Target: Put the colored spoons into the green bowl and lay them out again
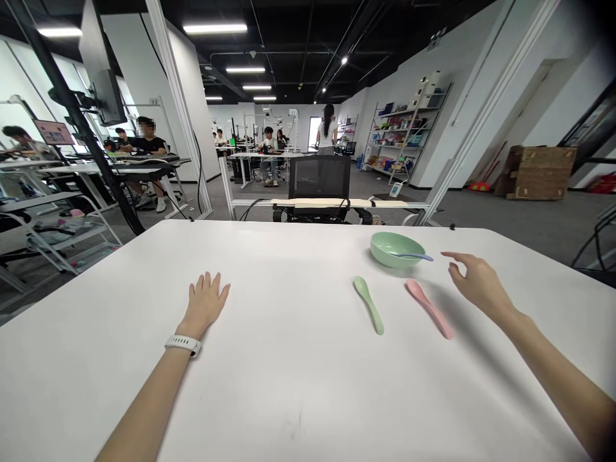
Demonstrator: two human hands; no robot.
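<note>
The open, empty right hand (pixel 476 282) is just beside a pink spoon (pixel 428 308), with a green spoon (pixel 368 305) and a green bowl (pixel 397 247) holding a blue spoon (pixel 414 256) close by, while the open left hand (pixel 206 301) lies flat on the white table (pixel 289 398), and people (pixel 268 144) work far behind.

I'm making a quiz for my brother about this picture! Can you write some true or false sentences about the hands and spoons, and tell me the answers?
1. The left hand lies flat on the white table. True.
2. The right hand is holding the pink spoon. False: it is near the spoon, holding nothing.
3. A blue spoon sits in the green bowl. True.
4. The green spoon is inside the bowl. False: it lies on the table.
5. The white wristband is on the right wrist. False: it is on the left wrist.
</note>
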